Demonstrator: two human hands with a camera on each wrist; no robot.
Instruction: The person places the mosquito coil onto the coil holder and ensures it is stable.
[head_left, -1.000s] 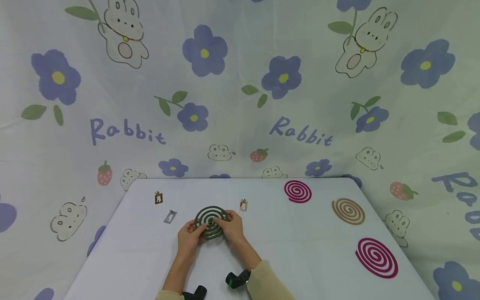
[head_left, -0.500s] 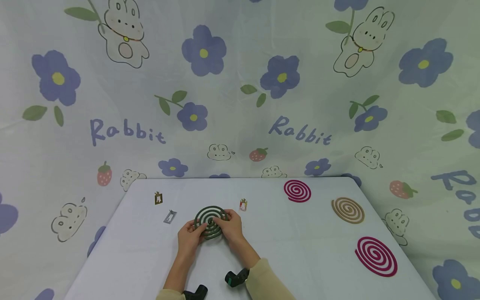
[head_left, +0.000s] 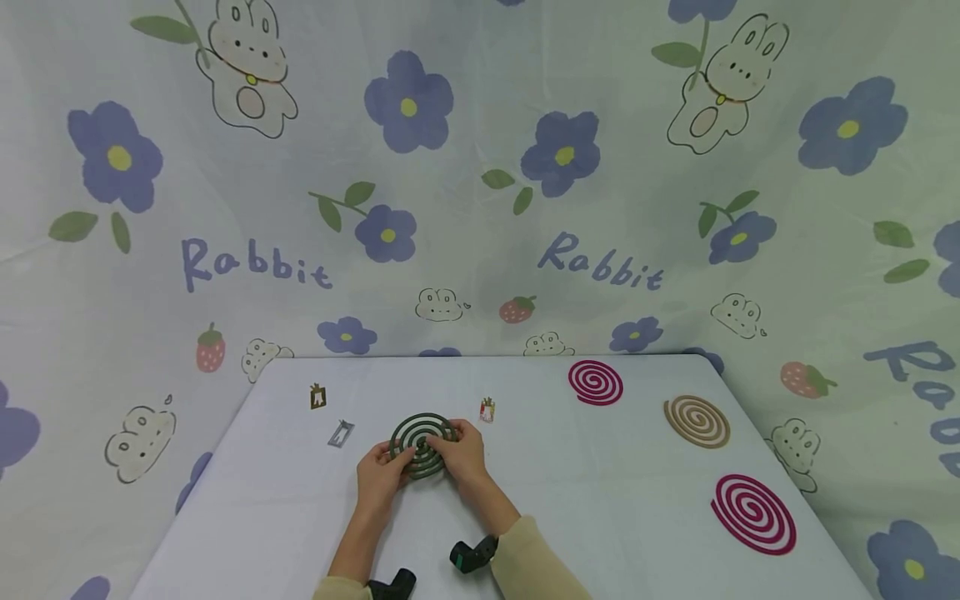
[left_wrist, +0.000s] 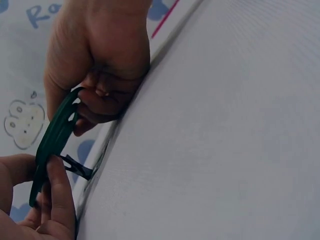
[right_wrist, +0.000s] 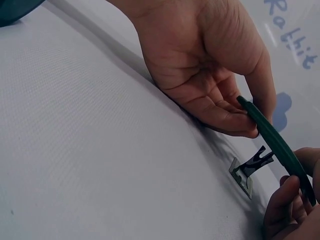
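Observation:
A dark green mosquito coil (right_wrist: 276,142) is held tilted between both hands, above the white table. My left hand (head_left: 378,477) pinches its left side, thumb on the face near the centre and fingers behind. On the right side, my right hand (head_left: 467,457) pinches it the same way. From the coil's underside sticks a dark forked prong, part of a small metal stand (right_wrist: 242,178) with a flat square base, seen in the right wrist view. Whether that base touches the table I cannot tell. The left wrist view shows the coil (left_wrist: 56,127) edge-on.
Three small metal stands lie beyond the hands: a gold one (head_left: 318,406), a silver one (head_left: 341,433) and a red-and-white patterned one (head_left: 487,410). To the right lie a magenta coil (head_left: 596,383), a tan coil (head_left: 697,422) and another magenta coil (head_left: 753,515). A rabbit-print cloth (head_left: 480,192) hangs behind.

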